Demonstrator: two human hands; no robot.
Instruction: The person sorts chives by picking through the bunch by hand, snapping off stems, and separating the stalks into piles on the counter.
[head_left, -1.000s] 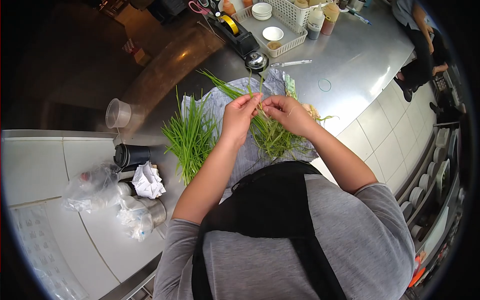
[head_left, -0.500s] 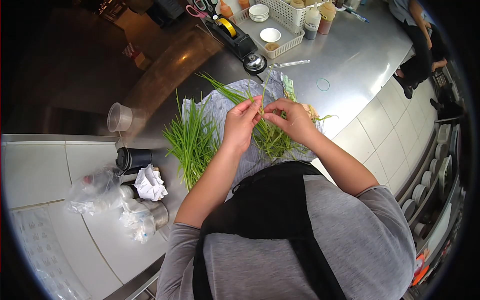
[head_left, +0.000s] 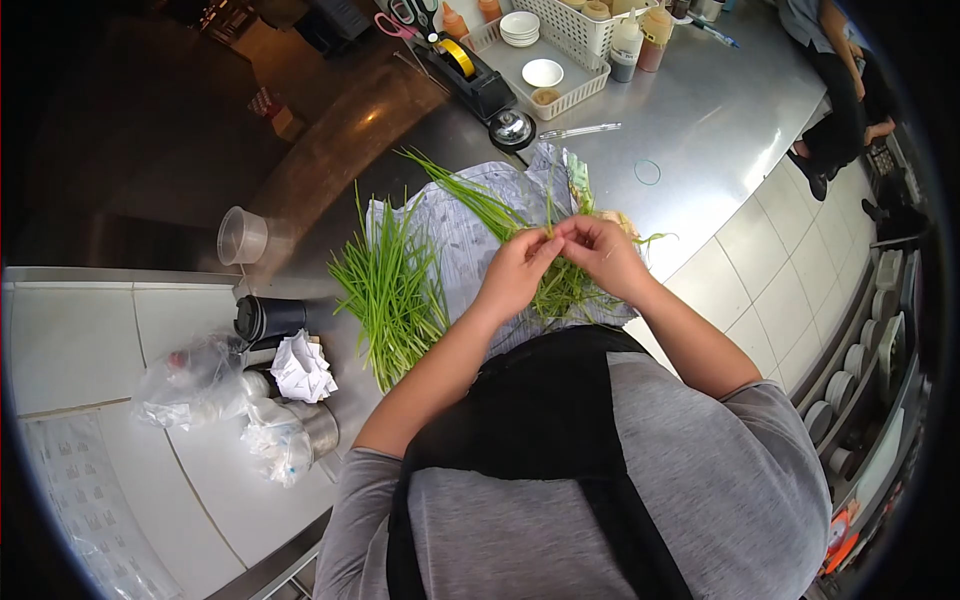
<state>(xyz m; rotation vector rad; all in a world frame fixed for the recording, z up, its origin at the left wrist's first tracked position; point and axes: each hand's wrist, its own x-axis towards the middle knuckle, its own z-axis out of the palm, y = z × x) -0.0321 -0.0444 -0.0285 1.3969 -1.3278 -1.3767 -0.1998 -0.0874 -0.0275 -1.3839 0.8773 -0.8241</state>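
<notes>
Left hand (head_left: 520, 272) and right hand (head_left: 603, 258) — fingertips pinched together on a thin green stalk (head_left: 549, 212). Loose greens (head_left: 563, 293) lie beneath, on the cloth (head_left: 460, 240).

Fisheye distortion bends the edges into black corners; bright glare whitens the steel counter (head_left: 690, 130) at right, the upper left sinks into dim brown shadow, and the fingertips look slightly soft

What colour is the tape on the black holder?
Yellow, clearest in the head view.
</notes>
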